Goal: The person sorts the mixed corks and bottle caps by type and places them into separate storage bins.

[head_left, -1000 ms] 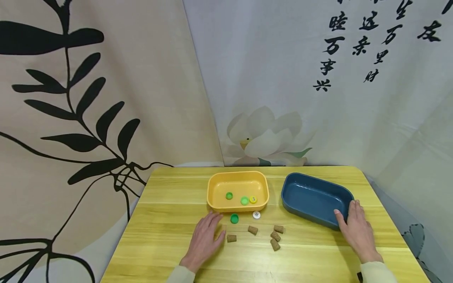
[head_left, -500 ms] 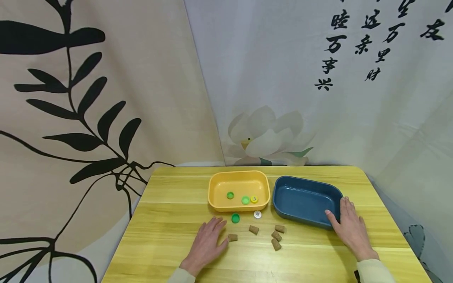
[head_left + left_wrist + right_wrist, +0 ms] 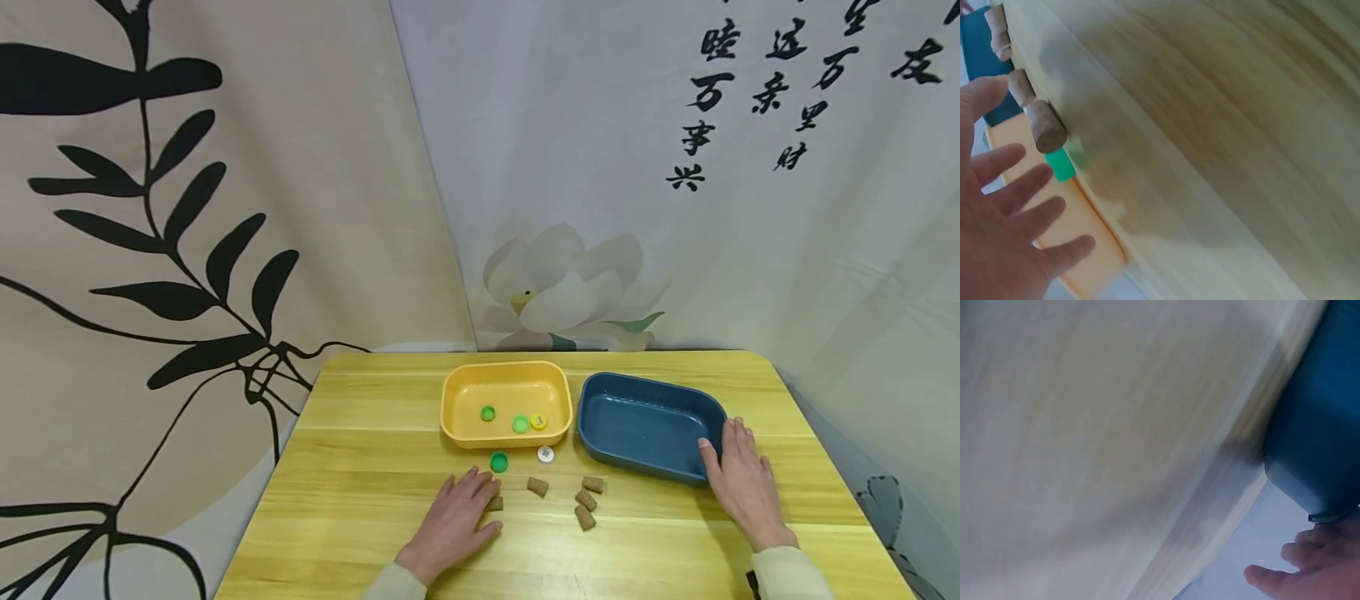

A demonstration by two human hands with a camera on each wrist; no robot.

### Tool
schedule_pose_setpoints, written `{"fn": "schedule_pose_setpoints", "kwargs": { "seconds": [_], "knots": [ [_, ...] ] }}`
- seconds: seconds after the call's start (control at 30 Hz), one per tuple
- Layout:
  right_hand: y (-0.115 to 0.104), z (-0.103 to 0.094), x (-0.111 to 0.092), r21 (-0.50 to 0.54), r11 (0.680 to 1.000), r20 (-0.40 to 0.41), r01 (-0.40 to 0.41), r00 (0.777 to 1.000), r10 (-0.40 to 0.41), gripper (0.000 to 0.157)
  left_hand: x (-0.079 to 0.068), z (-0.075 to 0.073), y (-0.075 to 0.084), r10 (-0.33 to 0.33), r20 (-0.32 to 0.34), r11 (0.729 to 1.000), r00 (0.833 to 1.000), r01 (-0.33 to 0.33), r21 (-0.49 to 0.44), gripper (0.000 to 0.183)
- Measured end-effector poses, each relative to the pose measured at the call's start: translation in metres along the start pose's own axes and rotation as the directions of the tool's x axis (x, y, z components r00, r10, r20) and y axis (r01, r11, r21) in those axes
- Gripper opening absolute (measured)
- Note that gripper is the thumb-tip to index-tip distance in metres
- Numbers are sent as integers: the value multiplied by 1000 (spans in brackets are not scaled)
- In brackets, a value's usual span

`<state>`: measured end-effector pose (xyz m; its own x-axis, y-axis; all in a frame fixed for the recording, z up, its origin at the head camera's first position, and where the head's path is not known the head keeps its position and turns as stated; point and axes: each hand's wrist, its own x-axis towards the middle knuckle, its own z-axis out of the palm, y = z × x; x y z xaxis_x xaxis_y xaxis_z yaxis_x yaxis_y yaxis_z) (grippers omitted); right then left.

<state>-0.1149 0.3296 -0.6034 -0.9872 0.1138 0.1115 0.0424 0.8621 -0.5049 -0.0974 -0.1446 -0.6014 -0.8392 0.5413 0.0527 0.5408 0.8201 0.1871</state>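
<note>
My left hand (image 3: 452,521) is held over the table beside the leftmost cork (image 3: 496,503), partly covering it in the head view. In the left wrist view its fingers are spread and a cork (image 3: 1046,128) lies past them, untouched. My right hand (image 3: 748,490) is at the right end of a dark blue tray (image 3: 645,468), its fingers fairly straight along the outside and the thumb over the rim. Several more corks (image 3: 585,500) lie mid-table. A green bottle cap (image 3: 498,462) and a white one (image 3: 545,454) lie just in front of a yellow tray (image 3: 459,435).
Inside the yellow tray are two green caps, one of them paler (image 3: 521,424), and a yellow cap (image 3: 537,422). The trays stand side by side near the back edge of the wooden table (image 3: 360,467). Printed cloth (image 3: 337,208) hangs behind.
The blue tray slid left toward the yellow one with my right hand against it, then stopped. My left hand drew back slightly, then shifted right over the leftmost cork.
</note>
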Motion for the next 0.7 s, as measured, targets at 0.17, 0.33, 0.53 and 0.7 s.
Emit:
{"fn": "schedule_pose_setpoints", "kwargs": {
  "seconds": [0.17,0.33,0.53,0.7],
  "knots": [
    [-1,-2,0,1,1000,16,-14,1000,14,81,3,5,2,-54,34,997,998,52,60,62],
    [-2,-2,0,-4,1000,32,-21,999,21,81,6,7,3,-68,22,994,997,65,85,56],
    [-2,-2,0,0,1000,34,-18,999,18,81,11,11,4,-40,-37,990,999,45,135,29],
    [-1,-2,0,6,1000,28,-10,1000,10,81,13,13,5,-30,-70,989,997,40,142,14]
  ]
}}
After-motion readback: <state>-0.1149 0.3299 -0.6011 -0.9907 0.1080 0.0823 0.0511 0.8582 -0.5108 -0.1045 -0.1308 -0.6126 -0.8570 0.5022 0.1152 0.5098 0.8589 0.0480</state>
